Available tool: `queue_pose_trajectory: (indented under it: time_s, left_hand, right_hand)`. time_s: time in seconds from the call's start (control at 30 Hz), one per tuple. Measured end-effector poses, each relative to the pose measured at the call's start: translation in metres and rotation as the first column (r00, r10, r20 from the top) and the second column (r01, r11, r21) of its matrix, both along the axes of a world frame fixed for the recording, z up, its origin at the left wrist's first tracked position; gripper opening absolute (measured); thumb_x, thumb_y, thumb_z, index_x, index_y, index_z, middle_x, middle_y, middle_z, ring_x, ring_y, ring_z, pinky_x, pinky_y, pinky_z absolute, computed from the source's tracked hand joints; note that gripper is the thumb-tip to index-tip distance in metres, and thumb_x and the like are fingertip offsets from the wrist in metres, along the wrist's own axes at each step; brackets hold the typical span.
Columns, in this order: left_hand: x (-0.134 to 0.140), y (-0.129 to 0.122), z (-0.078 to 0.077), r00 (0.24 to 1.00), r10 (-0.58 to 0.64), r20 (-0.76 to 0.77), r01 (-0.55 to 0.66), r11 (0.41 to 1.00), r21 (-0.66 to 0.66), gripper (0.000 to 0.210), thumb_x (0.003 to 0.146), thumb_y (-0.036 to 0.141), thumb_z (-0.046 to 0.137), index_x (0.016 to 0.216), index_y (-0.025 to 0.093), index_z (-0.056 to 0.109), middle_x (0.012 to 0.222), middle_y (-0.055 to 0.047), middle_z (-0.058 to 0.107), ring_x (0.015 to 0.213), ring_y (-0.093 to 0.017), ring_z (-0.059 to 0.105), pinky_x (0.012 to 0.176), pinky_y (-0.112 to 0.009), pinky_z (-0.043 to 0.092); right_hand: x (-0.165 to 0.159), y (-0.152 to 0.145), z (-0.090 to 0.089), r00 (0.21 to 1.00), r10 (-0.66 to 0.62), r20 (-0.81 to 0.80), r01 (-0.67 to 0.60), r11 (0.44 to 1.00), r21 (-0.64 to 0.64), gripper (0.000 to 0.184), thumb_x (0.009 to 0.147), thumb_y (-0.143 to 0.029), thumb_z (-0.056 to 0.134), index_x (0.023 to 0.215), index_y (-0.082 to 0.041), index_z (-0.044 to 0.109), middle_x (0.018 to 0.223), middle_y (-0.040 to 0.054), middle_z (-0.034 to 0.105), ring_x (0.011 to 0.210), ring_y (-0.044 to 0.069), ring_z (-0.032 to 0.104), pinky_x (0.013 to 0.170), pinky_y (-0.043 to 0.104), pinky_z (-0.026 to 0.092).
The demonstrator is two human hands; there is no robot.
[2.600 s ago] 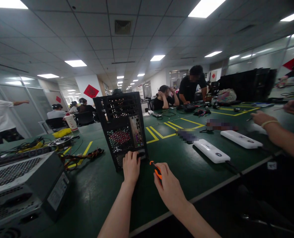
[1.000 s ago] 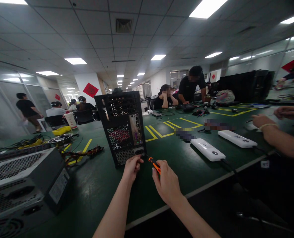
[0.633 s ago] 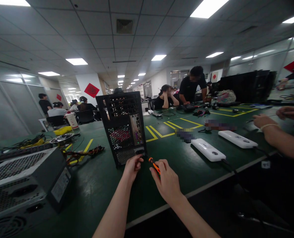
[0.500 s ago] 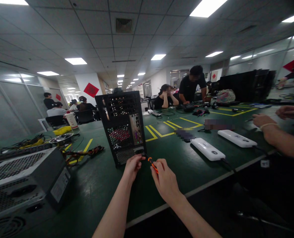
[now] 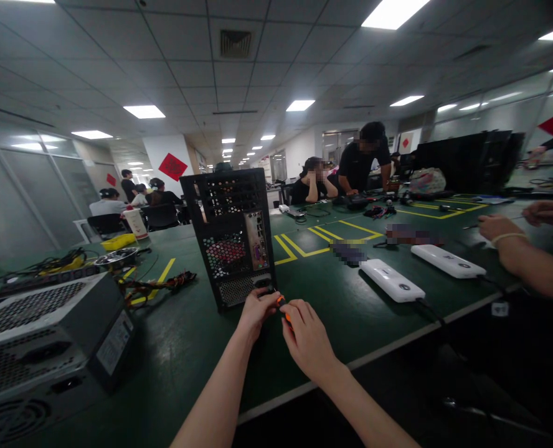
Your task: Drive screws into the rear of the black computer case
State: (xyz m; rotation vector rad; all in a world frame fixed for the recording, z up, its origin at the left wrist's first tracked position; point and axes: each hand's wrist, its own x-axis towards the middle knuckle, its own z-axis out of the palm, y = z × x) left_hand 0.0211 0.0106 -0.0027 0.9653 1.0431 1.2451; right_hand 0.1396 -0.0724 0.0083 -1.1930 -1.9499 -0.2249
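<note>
A black computer case (image 5: pixel 233 249) stands upright on the green table, its back panel of ports and mesh facing me. In my right hand (image 5: pixel 310 333) is a screwdriver (image 5: pixel 281 301) with an orange and black handle, its front end pointing toward the lower right corner of the case. My left hand (image 5: pixel 256 311) is closed, thumb and fingers pinched around the front of the screwdriver close to the case. The tip and whatever it meets are too small to make out.
A grey power supply (image 5: pixel 56 336) sits at the left, with bundled cables (image 5: pixel 159 283) behind it. Two white power banks (image 5: pixel 391 281) lie to the right. Another person's hands (image 5: pixel 505 233) are at the right edge. A white cup (image 5: pixel 136 223) and yellow tray (image 5: pixel 118 242) stand farther back.
My left fingers have moved slightly right, from near the shaft up to the front of the screwdriver handle. My right hand stays almost in place around the handle.
</note>
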Motion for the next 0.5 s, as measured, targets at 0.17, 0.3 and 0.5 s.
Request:
queue_pose_trajectory:
  time_s: [0.17, 0.3, 0.5]
  left_hand:
    - [0.004, 0.001, 0.0, 0.998, 0.005, 0.068, -0.004, 1.0, -0.009, 0.049, 0.056, 0.024, 0.069, 0.095, 0.011, 0.043, 0.073, -0.008, 0.063, 0.052, -0.007, 0.056, 0.047, -0.016, 0.042]
    - [0.006, 0.002, 0.001, 0.998, 0.031, 0.062, -0.03, 0.999, -0.018, 0.049, 0.055, 0.022, 0.07, 0.094, 0.01, 0.042, 0.069, -0.007, 0.062, 0.052, -0.008, 0.056, 0.046, -0.016, 0.042]
    - [0.006, 0.0, 0.002, 0.999, 0.037, -0.006, -0.037, 0.999, 0.0, 0.052, 0.054, 0.026, 0.07, 0.095, 0.009, 0.043, 0.068, -0.008, 0.063, 0.052, -0.009, 0.057, 0.046, -0.017, 0.042]
  right_hand:
    - [0.0, -0.002, -0.001, 0.994, -0.048, -0.096, 0.046, 0.999, -0.027, 0.025, 0.081, -0.027, 0.037, 0.104, -0.016, 0.042, 0.099, 0.0086, 0.046, 0.089, 0.018, 0.048, 0.074, 0.032, 0.042]
    - [0.001, -0.001, -0.005, 0.98, -0.167, -0.112, 0.157, 0.984, -0.088, 0.027, 0.084, -0.029, 0.033, 0.107, -0.016, 0.038, 0.09, 0.0066, 0.052, 0.08, 0.017, 0.054, 0.067, 0.031, 0.044]
    - [0.0, 0.004, -0.01, 0.985, -0.113, -0.127, 0.114, 0.993, 0.001, 0.015, 0.082, -0.02, 0.035, 0.094, -0.014, 0.041, 0.085, 0.0068, 0.052, 0.077, 0.017, 0.053, 0.066, 0.03, 0.044]
